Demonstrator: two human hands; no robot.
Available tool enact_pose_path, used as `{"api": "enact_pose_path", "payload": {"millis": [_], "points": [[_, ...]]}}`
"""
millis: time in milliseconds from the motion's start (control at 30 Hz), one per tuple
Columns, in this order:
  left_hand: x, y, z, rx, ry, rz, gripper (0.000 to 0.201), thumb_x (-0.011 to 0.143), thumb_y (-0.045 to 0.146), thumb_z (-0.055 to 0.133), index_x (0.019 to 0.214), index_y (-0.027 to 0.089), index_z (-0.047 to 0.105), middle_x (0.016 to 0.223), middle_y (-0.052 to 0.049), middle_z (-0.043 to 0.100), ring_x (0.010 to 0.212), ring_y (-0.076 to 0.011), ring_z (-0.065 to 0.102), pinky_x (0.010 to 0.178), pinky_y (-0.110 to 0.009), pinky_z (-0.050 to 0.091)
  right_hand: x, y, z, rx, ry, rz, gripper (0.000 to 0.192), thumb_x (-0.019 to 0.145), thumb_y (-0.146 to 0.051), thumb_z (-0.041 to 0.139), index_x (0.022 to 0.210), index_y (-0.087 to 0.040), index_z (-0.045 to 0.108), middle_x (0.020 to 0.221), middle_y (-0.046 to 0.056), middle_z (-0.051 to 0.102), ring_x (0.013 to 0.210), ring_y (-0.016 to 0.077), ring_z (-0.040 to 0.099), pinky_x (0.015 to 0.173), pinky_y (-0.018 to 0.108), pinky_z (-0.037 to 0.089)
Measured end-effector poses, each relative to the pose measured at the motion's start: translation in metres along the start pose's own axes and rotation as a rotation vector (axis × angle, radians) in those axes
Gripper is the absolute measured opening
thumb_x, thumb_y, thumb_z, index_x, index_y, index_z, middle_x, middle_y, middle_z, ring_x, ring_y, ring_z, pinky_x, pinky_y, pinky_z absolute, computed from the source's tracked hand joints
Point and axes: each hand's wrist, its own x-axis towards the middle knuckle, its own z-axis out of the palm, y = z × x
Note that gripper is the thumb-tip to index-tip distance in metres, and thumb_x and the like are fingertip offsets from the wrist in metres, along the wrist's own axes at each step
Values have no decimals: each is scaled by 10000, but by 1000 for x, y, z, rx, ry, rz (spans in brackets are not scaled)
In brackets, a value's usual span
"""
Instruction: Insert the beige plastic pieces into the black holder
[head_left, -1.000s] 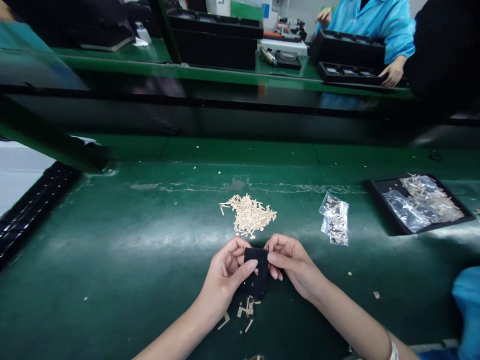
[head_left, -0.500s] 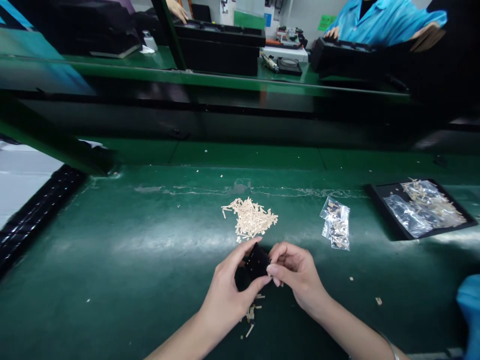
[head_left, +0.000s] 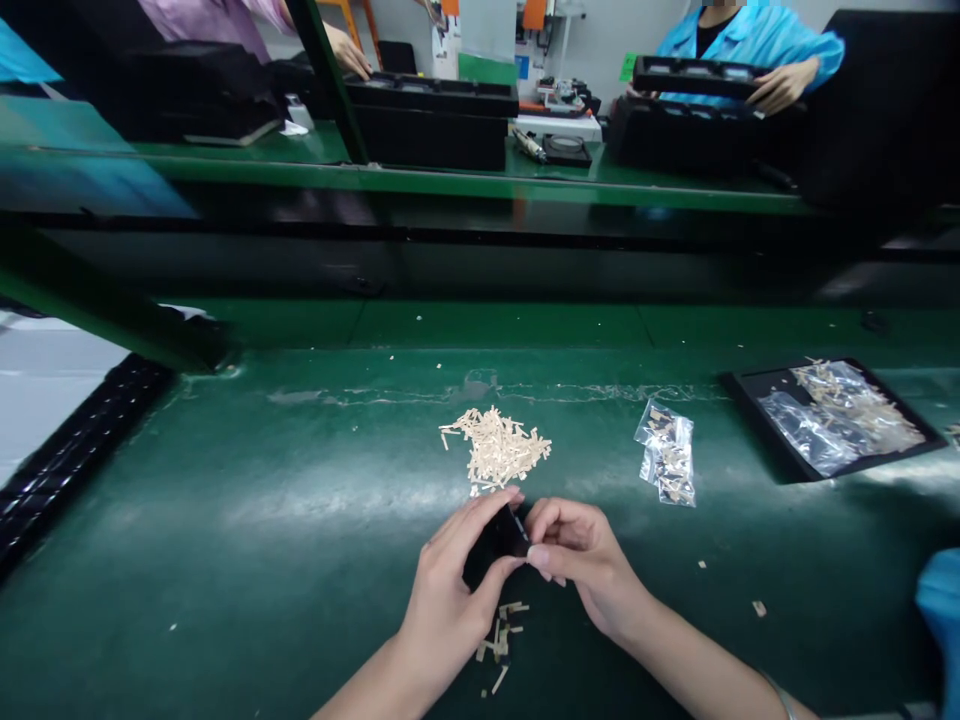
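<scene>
On the green tabletop [head_left: 225, 520], a pale strip pile [head_left: 496, 447] lies just beyond both hands. Left hand [head_left: 450, 590] and right hand [head_left: 581, 555] pinch a small black piece [head_left: 495, 540] between them, tilted, long axis running near-left to far-right.

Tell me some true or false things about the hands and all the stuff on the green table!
1. Both hands hold one black piece. True: the left hand and right hand pinch it together.
2. The pile of tan strips lies inside the black tray. False: it lies on the bare green table, just beyond the hands.
3. A small clear bag lies right of the pile. True.
4. The black tray sits at the far left. False: it sits at the right, holding clear bags.
5. A few loose strips lie under the hands. True.
</scene>
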Motion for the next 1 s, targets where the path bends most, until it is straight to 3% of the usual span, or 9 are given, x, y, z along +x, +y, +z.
{"api": "enact_pose_path", "payload": {"millis": [233, 333, 500, 633, 733, 867, 1000], "points": [[3, -5, -2, 142, 21, 286, 599, 762, -23, 498, 1266, 297, 455, 1144, -61, 606, 1061, -250, 541, 914, -431, 418, 3, 0, -1, 39, -49, 67, 203, 631, -233, 734, 613, -147, 550, 554, -41, 484, 447, 54, 394, 387, 177, 223], [3, -6, -3, 119, -3, 319, 642, 757, -41, 497, 1287, 315, 428, 1167, -54, 592, 1082, -247, 526, 937, -438, 400, 3, -2, -1, 13, -61, 55, 252, 669, -314, 718, 630, -146, 534, 524, -50, 455, 430, 52, 387, 381, 170, 234], [2, -5, -2, 21, -24, 116, 546, 783, 29, 517, 1246, 312, 454, 1175, -42, 579, 1089, -232, 523, 952, -401, 398, 1, -3, -5, -142, -108, -56, 251, 689, -372, 702, 731, -167, 564, 616, -19, 516, 484, 73, 419, 423, 185, 291], [0, 0, 3, -184, -40, -76, 518, 779, 63, 558, 1219, 307, 436, 1133, -34, 600, 1070, -208, 545, 963, -379, 403, -2, -2, -4, -608, 2, -446, 103, 719, -215, 687, 730, -196, 587, 600, -23, 503, 517, 104, 427, 511, 241, 352], [0, 6, 5, -388, -54, -228, 474, 752, 122, 630, 1169, 253, 446, 1105, -60, 618, 1053, -212, 563, 950, -358, 425, -4, -3, -5, -832, 20, -688, 116, 712, -182, 690, 768, -204, 590, 574, -26, 486, 517, 126, 443, 524, 264, 364], [14, 10, -5, -577, -60, -305, 384, 793, 222, 603, 1154, 184, 476, 1175, -123, 581, 1074, -241, 553, 928, -360, 442, -2, -7, -11, -847, 98, -676, 37, 792, -221, 602, 822, -205, 587, 596, -15, 524, 500, 125, 459, 515, 261, 370], [68, 5, -17, -601, -29, -361, 327, 835, 343, 514, 1044, 92, 531, 1027, -171, 643, 897, -269, 636, 683, -343, 532, 5, -11, -21, -895, 246, -577, 119, 866, -226, 485, 788, -199, 571, 624, -6, 548, 502, 116, 453, 511, 245, 355]]}}
